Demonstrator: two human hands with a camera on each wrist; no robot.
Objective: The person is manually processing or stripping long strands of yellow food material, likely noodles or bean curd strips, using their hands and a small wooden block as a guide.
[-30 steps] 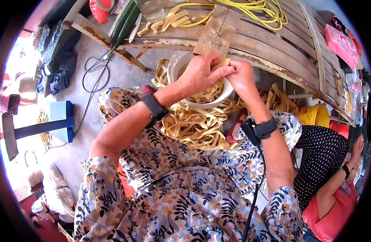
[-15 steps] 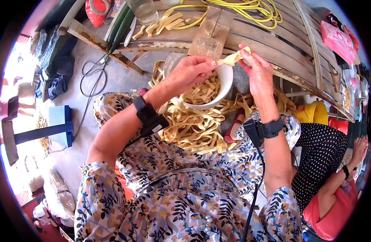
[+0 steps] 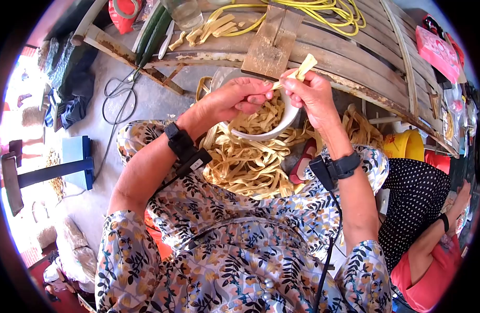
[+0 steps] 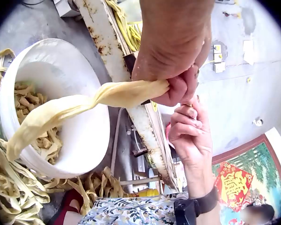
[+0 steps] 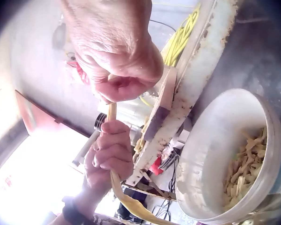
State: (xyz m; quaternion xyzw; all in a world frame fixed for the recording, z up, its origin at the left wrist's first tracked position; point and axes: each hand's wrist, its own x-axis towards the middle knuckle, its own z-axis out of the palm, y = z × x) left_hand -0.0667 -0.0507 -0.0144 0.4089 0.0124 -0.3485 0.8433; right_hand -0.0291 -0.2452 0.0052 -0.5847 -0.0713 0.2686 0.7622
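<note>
My left hand (image 3: 235,99) and right hand (image 3: 312,96) meet above a white bucket (image 3: 288,121), both pinching one pale yellow, flat, pliable strip (image 3: 306,65). One end of it sticks up past the right fingers. The left wrist view shows a long tail of the strip (image 4: 61,110) dropping from the left hand (image 4: 171,56) across the bucket mouth. In the right wrist view a short taut stretch runs between the right hand (image 5: 117,56) and the left hand (image 5: 107,157). Short cut pieces (image 5: 246,166) of similar material lie inside the bucket.
A heap of long strips (image 3: 250,166) lies on the floor between the legs. Beyond the bucket stands a slatted bench (image 3: 334,57) bearing a wooden board (image 3: 271,49), yellow cord (image 3: 344,18) and short strips (image 3: 219,27). A person in red (image 3: 425,271) sits at right.
The hands were together over the bucket, then drew apart with a folded, knot-like part of the strip between them. Now they are close again, the strip's end pointing up from the right fingers.
</note>
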